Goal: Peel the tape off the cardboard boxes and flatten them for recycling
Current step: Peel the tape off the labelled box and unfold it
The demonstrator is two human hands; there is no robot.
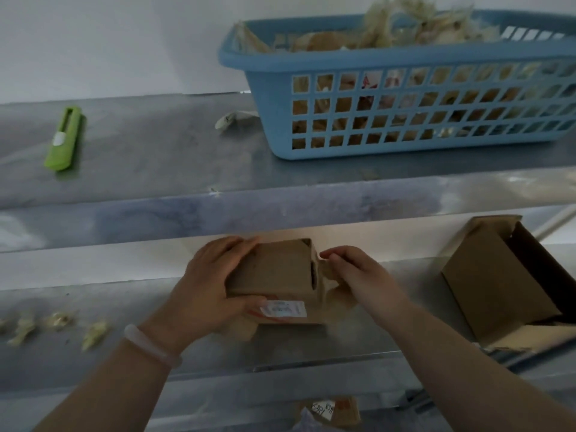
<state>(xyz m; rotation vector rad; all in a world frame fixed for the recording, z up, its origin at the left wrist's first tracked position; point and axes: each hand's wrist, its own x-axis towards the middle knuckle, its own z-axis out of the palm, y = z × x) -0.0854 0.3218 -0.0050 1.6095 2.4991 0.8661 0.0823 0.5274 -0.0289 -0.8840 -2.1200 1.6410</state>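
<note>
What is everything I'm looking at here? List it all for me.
Small cardboard box: one, brown with a white label, on the lower metal surface, held between both hands.
Open cardboard box: one, brown, on the lower surface at right.
Basket: one, light blue plastic, on the upper shelf at right, full of pale tape scraps.
Box cutter: one, green, on the upper shelf at left.
Tape scraps: several, yellowish, on the lower surface at left.
Crumpled scrap: one, pale, beside the basket.
Labelled cardboard: one piece, brown, at the bottom edge below the lower surface.
Bracelet: one, pale, on the left wrist.
Left hand: grip on the small box's left side.
Right hand: at the small box's right end.
</note>
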